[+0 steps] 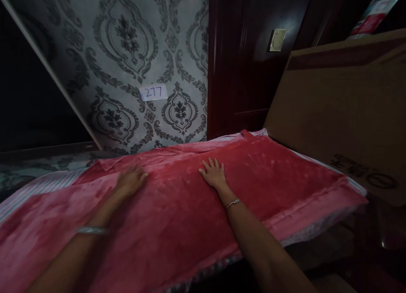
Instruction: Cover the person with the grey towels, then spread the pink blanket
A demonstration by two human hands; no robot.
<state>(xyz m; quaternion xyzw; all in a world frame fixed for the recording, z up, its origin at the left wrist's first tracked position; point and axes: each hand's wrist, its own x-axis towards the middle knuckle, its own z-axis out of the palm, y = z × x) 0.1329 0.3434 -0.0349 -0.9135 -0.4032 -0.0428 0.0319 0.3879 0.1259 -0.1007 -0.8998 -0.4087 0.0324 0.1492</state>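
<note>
A red plush blanket [177, 216] lies spread over a bed with a striped sheet [34, 189] showing at its left edge. My left hand [130, 181] rests flat on the blanket near its far edge, fingers stretched out. My right hand [214, 172] lies flat a little to the right, fingers spread, palm down on the blanket. Each wrist wears a bracelet. Neither hand holds anything.
A patterned grey wall [142, 51] with a paper label reading 277 [153, 92] stands behind the bed. A dark wooden door [247, 64] is to its right. A large cardboard box [342, 111] leans against the bed's right side.
</note>
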